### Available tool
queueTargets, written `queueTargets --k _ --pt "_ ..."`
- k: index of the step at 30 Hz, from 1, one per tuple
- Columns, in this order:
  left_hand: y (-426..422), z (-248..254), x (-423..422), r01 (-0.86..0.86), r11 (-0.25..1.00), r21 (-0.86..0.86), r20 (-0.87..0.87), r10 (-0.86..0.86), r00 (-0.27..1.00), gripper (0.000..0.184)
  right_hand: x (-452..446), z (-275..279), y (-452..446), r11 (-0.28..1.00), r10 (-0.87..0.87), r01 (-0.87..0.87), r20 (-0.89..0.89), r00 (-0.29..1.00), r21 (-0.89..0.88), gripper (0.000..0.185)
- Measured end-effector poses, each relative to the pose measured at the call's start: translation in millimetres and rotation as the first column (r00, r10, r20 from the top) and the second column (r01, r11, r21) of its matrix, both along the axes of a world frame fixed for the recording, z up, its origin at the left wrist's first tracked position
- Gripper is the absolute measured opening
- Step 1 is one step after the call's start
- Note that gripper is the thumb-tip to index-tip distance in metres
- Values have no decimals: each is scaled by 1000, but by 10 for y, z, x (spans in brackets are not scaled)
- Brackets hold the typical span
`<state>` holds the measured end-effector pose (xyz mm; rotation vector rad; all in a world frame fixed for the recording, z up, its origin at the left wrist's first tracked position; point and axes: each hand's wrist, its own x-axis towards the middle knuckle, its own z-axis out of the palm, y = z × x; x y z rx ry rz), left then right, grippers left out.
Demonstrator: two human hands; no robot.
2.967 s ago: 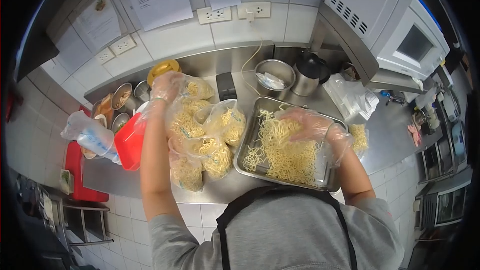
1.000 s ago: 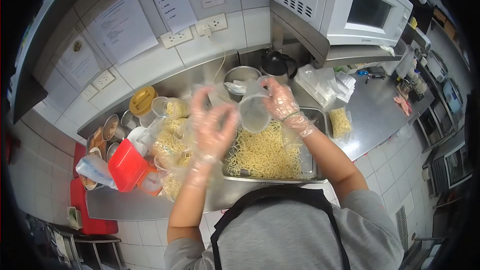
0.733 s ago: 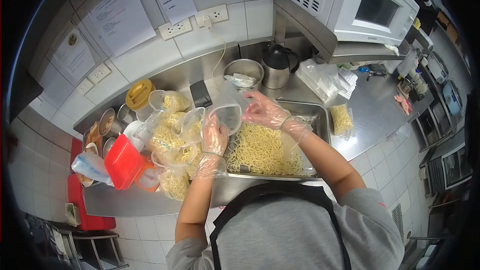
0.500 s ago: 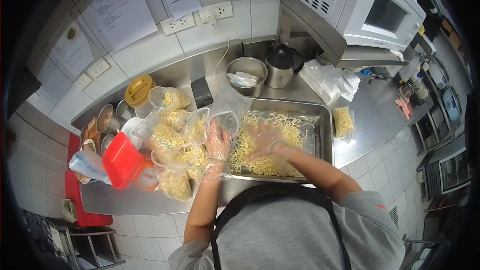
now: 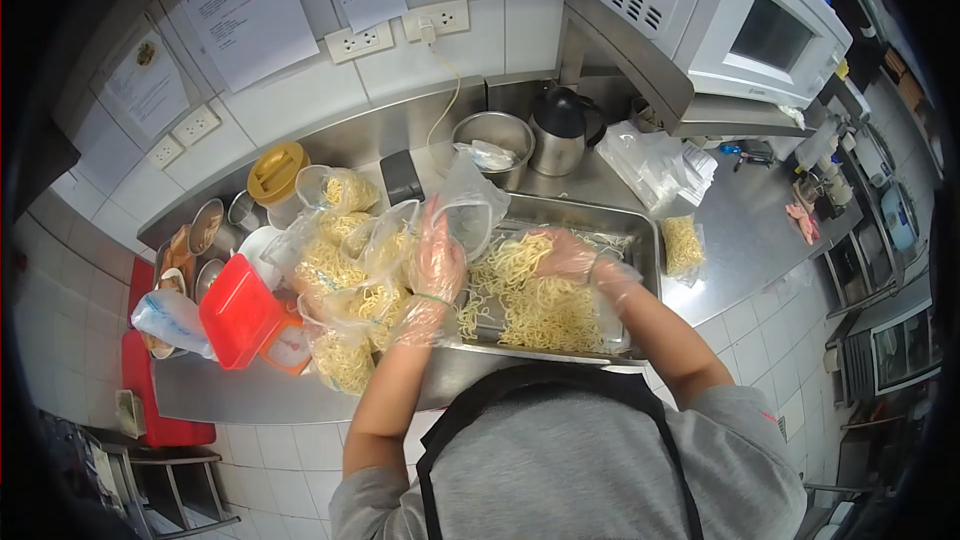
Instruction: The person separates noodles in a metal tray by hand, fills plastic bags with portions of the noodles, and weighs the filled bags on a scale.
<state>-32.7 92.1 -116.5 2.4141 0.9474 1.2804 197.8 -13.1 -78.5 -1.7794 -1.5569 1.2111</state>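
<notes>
My left hand (image 5: pixel 437 258), in a clear plastic glove, grips a clear plastic bag (image 5: pixel 478 192) whose rounded opening faces the tray. My gloved right hand (image 5: pixel 570 258) is closed around a clump of yellow noodles (image 5: pixel 522 262), held over the metal tray (image 5: pixel 656 290). More loose noodles (image 5: pixel 555 320) lie in the tray below, mostly toward its near side, with bare metal showing at the left and right. Left of my left hand, several filled noodle bags (image 5: pixel 335 270) are piled on the counter.
A small noodle bag (image 5: pixel 683 245) lies right of the tray. Behind stand a metal bowl (image 5: pixel 492 130), a black-topped jug (image 5: pixel 558 140) and a stack of plastic bags (image 5: pixel 645 168). A red-lidded container (image 5: pixel 240 310) sits left. The microwave (image 5: pixel 765 30) overhangs at the back right.
My right hand has moved right and closed on noodles, gathering them up and baring the tray's left part. My left hand stays near the tray's left edge with the bag.
</notes>
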Motion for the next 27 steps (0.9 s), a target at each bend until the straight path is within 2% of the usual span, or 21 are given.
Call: queueTargets --k 1,3,4,5,7,8,9,10,11,12,13,15,16,18,20,22,23,24,25,26,27 --pt "-18 93 44 43 999 -10 -21 -43 999 57 75 -29 -11 1000 12 -9 -173 985 20 62" --pt "-121 358 177 26 979 -202 -320 -91 943 51 179 -141 -29 998 43 -12 -500 865 66 60" --pt "-170 429 256 -3 958 -287 -456 -134 880 48 -16 377 -177 998 25 -8 -249 968 69 53" --pt "-214 378 327 201 910 -362 -220 -293 930 49 -25 362 -181 1000 -12 18 -253 967 22 50" --pt "-268 156 455 600 718 -353 283 -530 800 51 18 198 -157 995 -86 70 -257 962 -71 43" --pt "-246 85 505 549 812 -200 46 -552 833 61 109 -14 -139 999 21 -6 -319 948 48 38" --pt "-280 74 512 524 829 -197 15 -532 847 62 201 -230 -121 983 133 -75 -373 918 167 33" --pt "-346 49 492 496 846 -194 -15 -508 861 64 113 -270 -123 997 -66 71 -682 729 -20 31" --pt "-423 71 469 466 864 -189 -45 -482 875 65 60 -278 -117 960 -278 137 -861 425 -243 29" --pt "-523 91 470 388 921 -42 -87 -390 917 66 66 -422 -39 986 -107 166 -791 603 -7 27" --pt "-566 79 480 341 938 -63 -86 -345 935 66 6 -412 16 958 3 185 -650 760 221 24" --pt "-627 49 513 278 957 -84 -85 -285 955 64 -189 -421 85 885 -407 411 -795 451 -220 22" --pt "-658 27 538 264 961 -86 -86 -271 959 63 -222 -687 284 813 -508 447 -830 229 -374 24" --pt "-785 67 582 270 956 -115 -101 -282 954 61 -249 -662 365 893 -417 413 -667 617 -177 30" --pt "-905 98 613 321 941 -107 -58 -329 943 63 -251 -577 454 957 -273 289 -366 890 -11 37" --pt "-832 272 626 227 963 -146 -119 -244 962 67 -227 -450 558 990 -100 98 16 995 98 45" --pt "-758 365 640 178 970 -164 -150 -203 968 69 -211 -304 561 998 -21 18 35 999 63 48" --pt "-512 158 649 151 987 56 -75 -146 986 76 -196 -159 564 998 60 -62 51 997 29 50" --pt "-369 224 588 217 939 -267 18 -220 975 77 -211 204 481 990 121 -129 -121 985 -54 52" --pt "-238 318 511 285 782 -555 131 -257 958 78 -220 368 428 983 149 -174 -291 945 -61 53" --pt "-131 413 432 349 533 -771 248 -253 935 80 -229 533 376 972 165 -222 -454 875 -75 55"
